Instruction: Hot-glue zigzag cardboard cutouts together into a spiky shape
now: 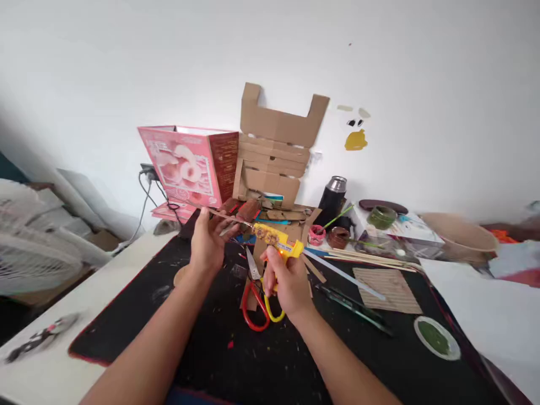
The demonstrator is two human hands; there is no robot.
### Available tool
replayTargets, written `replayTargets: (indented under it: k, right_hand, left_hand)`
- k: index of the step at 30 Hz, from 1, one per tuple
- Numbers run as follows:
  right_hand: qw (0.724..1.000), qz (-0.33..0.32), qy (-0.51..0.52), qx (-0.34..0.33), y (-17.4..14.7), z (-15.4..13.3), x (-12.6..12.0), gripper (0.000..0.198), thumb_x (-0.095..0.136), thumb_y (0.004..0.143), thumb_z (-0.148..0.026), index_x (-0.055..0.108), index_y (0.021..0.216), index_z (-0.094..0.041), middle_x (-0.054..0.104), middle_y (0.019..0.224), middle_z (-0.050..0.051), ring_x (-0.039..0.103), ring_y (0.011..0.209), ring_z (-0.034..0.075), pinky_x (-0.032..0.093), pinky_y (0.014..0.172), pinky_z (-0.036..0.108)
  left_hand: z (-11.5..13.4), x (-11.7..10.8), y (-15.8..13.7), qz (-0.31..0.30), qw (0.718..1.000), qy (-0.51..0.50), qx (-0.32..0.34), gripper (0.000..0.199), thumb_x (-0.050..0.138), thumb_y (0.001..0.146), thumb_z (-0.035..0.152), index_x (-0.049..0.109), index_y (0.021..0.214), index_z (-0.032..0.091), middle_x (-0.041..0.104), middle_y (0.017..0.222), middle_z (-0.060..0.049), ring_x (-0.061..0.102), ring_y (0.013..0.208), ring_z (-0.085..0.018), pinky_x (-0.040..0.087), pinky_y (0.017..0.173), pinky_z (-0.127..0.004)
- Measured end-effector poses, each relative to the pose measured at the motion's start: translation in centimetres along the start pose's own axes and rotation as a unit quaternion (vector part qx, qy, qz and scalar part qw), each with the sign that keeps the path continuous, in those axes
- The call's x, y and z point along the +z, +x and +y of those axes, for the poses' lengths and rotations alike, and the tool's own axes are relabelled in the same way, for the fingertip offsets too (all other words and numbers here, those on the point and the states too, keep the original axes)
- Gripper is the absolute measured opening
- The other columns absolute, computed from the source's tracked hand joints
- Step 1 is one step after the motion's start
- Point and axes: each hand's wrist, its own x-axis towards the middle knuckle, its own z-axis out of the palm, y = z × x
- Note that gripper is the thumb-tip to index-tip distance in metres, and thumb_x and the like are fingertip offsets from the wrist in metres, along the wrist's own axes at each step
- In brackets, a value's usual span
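Head view, the only one. Right hand point(290, 281): fingers wrapped round the grip of a glue gun point(274, 237), held up over the black mat point(244, 365) on the tabletop point(122, 274), scissors point(256, 315) lying below it. Left hand point(206, 244): thumb and fingers pinching a thin brown strip point(220, 214), one end at the gun's nozzle point(248, 224). Touching or just beside, can't tell.

Handling, my read: gun should be light, hard plastic, easy one-handed. Grip is the place to hold; treat the nozzle as hot, fingers off. Glue stick point(343, 273) out the back is long, probably bendy and a bit slick; could snag if I swing the gun. Strip looks very light and easy to snap. Pinch gently, well clear of the nozzle.

Looks: gun is bright yellow, brown blotches over the front of the body, printed label on the side. Glue stick is whitish, slanting down across the corrugated cardboard point(394, 289). Strip is narrow, roughly straight; material too small to tell.
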Motion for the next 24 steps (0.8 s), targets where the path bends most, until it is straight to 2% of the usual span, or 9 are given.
replayTargets:
  k: [8,24]
  right_hand:
    - [1.0,-0.007,0.015,0.009,0.03,0.13,-0.1,0.057,0.072,0.089,-0.075,0.065,0.085,-0.018,0.05,0.039,-0.008,0.045,0.031,0.01,0.034,0.037,0.02]
    - [1.0,-0.002,0.015,0.002,0.05,0.13,-0.09,0.056,0.071,0.09,-0.073,0.065,0.083,-0.018,0.05,0.039,-0.008,0.045,0.031,0.009,0.033,0.037,0.02]
  left_hand:
    - [-0.04,0.06,0.03,-0.005,1.0,0.0,0.003,0.052,0.084,0.076,0.066,0.067,0.094,0.021,0.074,0.102,-0.008,0.071,0.086,-0.023,0.064,0.075,-0.036]
    - [0.0,0.02,0.16,-0.003,1.0,0.001,-0.002,0.051,0.086,0.073,0.065,0.069,0.092,0.021,0.073,0.102,-0.008,0.07,0.084,-0.023,0.064,0.073,-0.036]
